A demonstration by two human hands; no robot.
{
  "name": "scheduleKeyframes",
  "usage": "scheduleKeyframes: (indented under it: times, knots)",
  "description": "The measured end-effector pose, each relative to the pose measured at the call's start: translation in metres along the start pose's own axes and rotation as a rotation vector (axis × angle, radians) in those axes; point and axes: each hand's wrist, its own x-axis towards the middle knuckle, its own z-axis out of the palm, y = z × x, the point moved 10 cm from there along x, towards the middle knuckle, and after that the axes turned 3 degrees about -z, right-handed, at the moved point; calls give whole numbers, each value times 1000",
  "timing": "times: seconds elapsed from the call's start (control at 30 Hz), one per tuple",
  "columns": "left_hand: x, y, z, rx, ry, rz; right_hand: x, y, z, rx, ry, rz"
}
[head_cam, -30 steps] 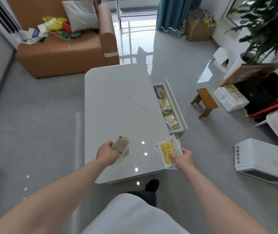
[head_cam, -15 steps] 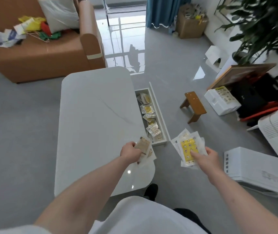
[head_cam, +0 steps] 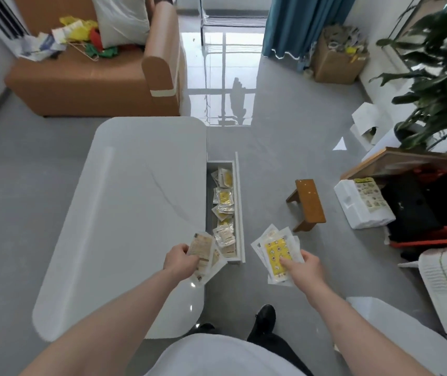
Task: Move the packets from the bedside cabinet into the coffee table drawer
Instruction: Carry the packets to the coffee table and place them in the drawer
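The left hand (head_cam: 180, 257) pinches a fan of tan packets (head_cam: 204, 252); the right hand (head_cam: 302, 268) pinches yellow packets (head_cam: 277, 252) by their near edges. They appear light, thin, flexible and slippery when stacked, so an edge pinch suits release over the open drawer (head_cam: 240, 207).

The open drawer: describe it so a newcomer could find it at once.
Start at the white marble-look coffee table mid-room. Along its right-hand side juts a narrow white drawer, pulled open. Unlike the small brown wooden stool beside it, it holds yellow-and-clear packets.
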Motion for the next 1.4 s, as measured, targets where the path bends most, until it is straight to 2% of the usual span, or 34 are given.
scheduleKeyframes:
  times: [0.23, 0.5, 0.83, 1.07, 1.4]
  knots:
    - [-5, 13, 24, -112, 126, -91, 84, -24, -22, -131, -138, -15]
    - [-2, 10, 19, -196, 179, -209, 123, -75, 17, -276, -279, -55]
    - [96, 61, 21, -85, 58, -193, 194, -111, 43, -268, -271, -14]
    - [173, 73, 50, -62, 42, -203, 273, -100, 69, -282, -267, 22]
    - [259, 16, 141, -121, 83, -301, 384, -40, 142, -328, -353, 23]
